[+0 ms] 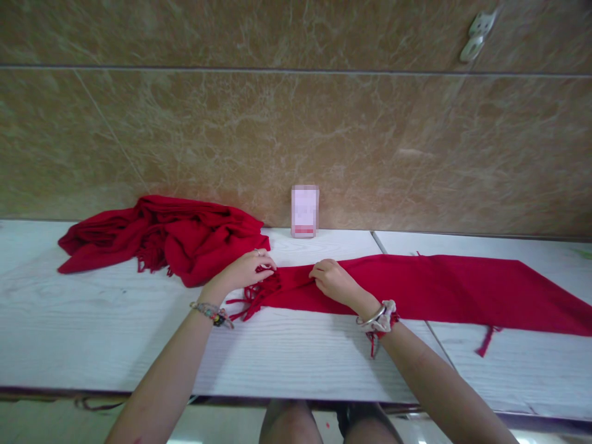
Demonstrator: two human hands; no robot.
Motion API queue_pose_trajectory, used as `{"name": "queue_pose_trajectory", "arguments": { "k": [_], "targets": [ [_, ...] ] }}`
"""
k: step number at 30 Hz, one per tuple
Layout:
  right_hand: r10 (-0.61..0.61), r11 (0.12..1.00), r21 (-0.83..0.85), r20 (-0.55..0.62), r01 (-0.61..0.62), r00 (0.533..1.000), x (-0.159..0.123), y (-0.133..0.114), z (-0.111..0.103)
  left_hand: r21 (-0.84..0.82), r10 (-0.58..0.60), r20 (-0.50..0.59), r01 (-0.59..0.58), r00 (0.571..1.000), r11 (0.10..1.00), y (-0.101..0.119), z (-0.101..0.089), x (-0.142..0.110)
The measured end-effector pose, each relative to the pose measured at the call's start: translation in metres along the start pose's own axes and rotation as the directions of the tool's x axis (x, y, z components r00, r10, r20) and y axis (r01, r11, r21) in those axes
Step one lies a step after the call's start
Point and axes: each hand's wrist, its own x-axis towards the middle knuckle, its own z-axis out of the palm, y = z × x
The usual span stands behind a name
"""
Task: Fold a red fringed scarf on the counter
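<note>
A long red scarf lies flat across the white table and runs off to the right edge of the view. At its left end, my left hand is closed on the tangled fringe, with some strands hanging below the fingers. Further right along the same scarf, my right hand pinches a fold of the cloth from above. Behind my left hand sits a heaped red cloth with its own tassels. A loose red tassel sticks out below the scarf on the right.
A small pale pink rectangular thing, its face pixelated, stands upright against the brown tiled wall. A white cat-shaped hook is fixed high on the wall. The table's front edge runs just above my knees.
</note>
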Motion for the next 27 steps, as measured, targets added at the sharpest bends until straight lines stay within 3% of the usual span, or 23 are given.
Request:
{"name": "queue_pose_trajectory", "arguments": {
  "k": [6,27],
  "targets": [
    [0.015,1.000,-0.002,0.022,-0.015,1.000,0.001,-0.001,-0.001,0.106,0.068,0.071,-0.075,0.995,0.992,-0.004,0.017,0.003],
    [0.040,0.999,0.010,0.037,-0.040,0.999,0.000,-0.002,0.000,0.272,0.106,0.056,-0.117,0.993,0.955,0.003,0.018,0.003]
  ]
}}
